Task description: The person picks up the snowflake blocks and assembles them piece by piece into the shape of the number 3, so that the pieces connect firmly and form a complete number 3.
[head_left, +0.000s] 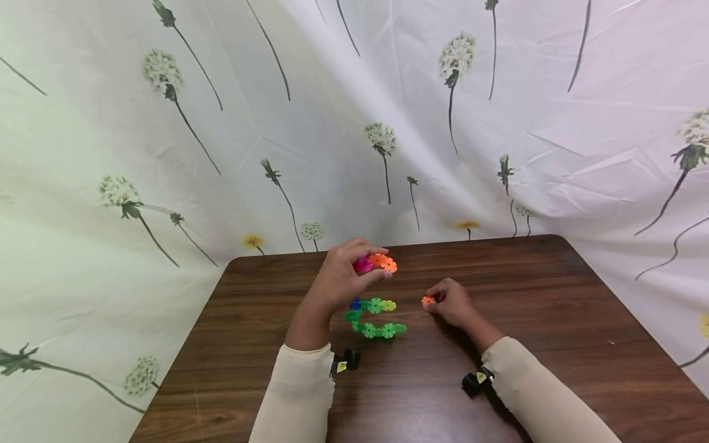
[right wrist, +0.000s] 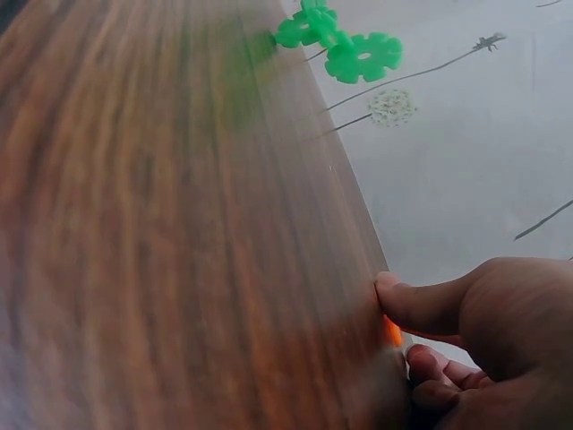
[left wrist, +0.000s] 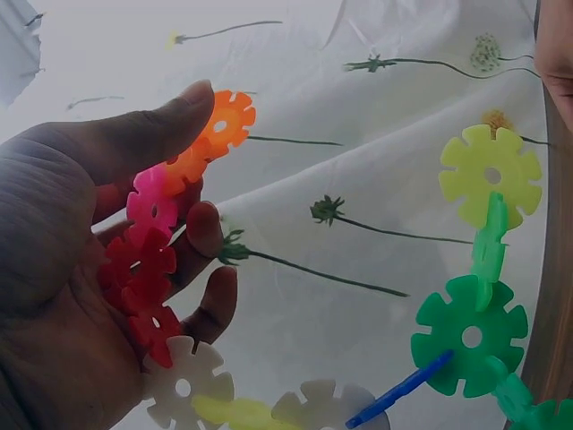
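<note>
My left hand point(head_left: 339, 278) holds a chain of flower-shaped interlocking discs point(left wrist: 152, 202) between thumb and fingers. Orange discs point(left wrist: 231, 119) form the end by the thumb. Pink, red, white point(left wrist: 190, 381) and pale yellow ones follow, then a blue disc point(left wrist: 400, 390) and green ones point(left wrist: 471, 336). In the head view, the chain's green part point(head_left: 375, 306) hangs below the left hand, its pieces curving round to more green discs point(head_left: 388, 331). To the right, my right hand point(head_left: 456, 306) pinches a single orange disc point(head_left: 428, 300), apart from the chain; in the right wrist view only its edge point(right wrist: 392, 331) shows.
A dark brown wooden table point(head_left: 249, 369) lies beneath both hands. Behind it hangs a white cloth point(head_left: 332, 123) printed with dandelions. Small black cameras point(head_left: 472, 384) are strapped at both wrists, over the cream sleeves point(head_left: 301, 394).
</note>
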Available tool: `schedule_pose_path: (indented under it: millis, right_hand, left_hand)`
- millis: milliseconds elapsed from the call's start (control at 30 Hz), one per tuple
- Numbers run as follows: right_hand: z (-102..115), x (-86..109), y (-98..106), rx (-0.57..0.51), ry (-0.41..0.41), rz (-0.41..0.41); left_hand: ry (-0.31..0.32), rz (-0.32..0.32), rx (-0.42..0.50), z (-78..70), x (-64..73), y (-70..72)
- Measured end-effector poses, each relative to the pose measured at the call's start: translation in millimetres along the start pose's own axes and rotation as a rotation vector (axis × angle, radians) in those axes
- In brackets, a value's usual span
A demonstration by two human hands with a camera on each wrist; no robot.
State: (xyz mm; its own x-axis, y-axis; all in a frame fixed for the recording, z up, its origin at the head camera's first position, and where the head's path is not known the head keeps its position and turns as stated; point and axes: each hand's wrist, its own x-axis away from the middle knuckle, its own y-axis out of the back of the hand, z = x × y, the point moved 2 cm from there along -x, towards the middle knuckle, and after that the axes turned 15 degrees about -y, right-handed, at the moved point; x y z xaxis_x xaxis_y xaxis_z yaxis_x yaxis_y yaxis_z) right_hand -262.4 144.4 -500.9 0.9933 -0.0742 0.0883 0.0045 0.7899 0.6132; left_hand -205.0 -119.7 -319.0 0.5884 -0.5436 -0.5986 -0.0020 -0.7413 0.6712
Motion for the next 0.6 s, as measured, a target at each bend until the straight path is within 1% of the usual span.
schedule_pose_path:
  millis: [67, 133, 233, 433, 600]
  right_hand:
    - [1.0, 0.4, 0.0, 0.020, 0.006, -0.001]
    - [1.4, 0.5, -0.2, 0.021, -0.010, 0.005]
    - [1.2, 0.6, 0.2, 0.015, -0.006, 0.021]
    - [1.5, 1.8, 1.8, -0.053, 0.018, 0.055]
    - [8.7, 6.4, 4.3, -0.167, 0.014, 0.120]
  left_hand:
    - [-0.002, 0.002, 0.002, -0.4, 0.0, 0.2]
    - [-0.001, 0.003, 0.004, -0.2, -0.1, 0.3]
    - [0.003, 0.009, 0.008, 1.0, -0.3, 0.1]
    - [0.017, 0.019, 0.015, 0.7, -0.4, 0.1]
    - [0.012, 0.011, 0.030, -0.7, -0.4, 1.2]
